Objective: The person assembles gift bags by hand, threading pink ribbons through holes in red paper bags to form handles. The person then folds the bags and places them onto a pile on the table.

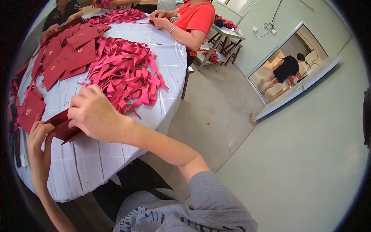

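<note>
A dark red paper bag (68,130) is held between my two hands over the near edge of the table, its opening partly spread. My left hand (38,141) grips its left side, fingers bent over the edge. At the upper right edge, my right hand (92,112) pinches the bag, and some fingertips are hidden behind the paper. Just beyond my right hand lies a big heap of crimson ribbons (125,73). Flat dark red bags with gold marks (69,54) are piled to the left of the ribbons, and another bag (31,112) lies near my left hand.
A pale checked cloth covers the round table (92,166). Across it, a person in a red shirt (193,19) handles something dark red; another person (63,11) sits at the far left. A side table (216,42) stands by the wall. Someone in black (288,67) bends beyond the doorway.
</note>
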The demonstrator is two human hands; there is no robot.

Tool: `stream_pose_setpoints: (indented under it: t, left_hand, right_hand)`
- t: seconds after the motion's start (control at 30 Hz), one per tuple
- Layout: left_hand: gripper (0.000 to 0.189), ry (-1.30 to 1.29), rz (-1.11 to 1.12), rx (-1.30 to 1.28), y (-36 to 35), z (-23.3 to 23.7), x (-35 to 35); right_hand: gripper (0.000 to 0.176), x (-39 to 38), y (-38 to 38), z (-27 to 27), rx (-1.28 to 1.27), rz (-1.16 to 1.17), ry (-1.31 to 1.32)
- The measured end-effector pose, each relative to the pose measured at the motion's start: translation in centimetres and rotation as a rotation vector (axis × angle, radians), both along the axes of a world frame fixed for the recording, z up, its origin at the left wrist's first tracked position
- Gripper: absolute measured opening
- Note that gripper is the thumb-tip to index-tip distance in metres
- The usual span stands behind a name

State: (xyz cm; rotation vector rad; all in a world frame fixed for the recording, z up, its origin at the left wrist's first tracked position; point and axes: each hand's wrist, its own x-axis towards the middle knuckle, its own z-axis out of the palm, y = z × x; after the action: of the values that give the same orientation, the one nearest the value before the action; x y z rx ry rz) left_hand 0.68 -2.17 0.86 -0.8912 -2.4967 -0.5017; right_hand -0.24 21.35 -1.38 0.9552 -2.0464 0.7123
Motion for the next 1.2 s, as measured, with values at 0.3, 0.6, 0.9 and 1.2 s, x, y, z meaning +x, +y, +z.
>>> stream_pose_setpoints:
  t: [0.3,0.6,0.9,1.2]
  left_hand:
    - [0.018,-0.006,0.206,0.679,-0.8,-0.8,-3.2]
    - [0.012,-0.063,0.216,0.944,-1.6,-5.4,-5.9]
    - [0.011,-0.107,0.301,1.125,-3.3,-6.0,-6.1]
    - [0.015,0.299,0.522,0.885,-3.5,-5.4,-5.8]
  right_hand:
    - [0.018,-1.9,7.3,0.8,-0.342,-0.116,-0.321]
    - [0.01,-1.6,6.4,-2.3,-0.05,-0.18,-0.515]
    - [0.015,-3.9,2.9,-2.4,0.117,-0.214,-0.491]
    - [0.013,-3.7,-1.6,8.2,-0.58,0.441,-0.577]
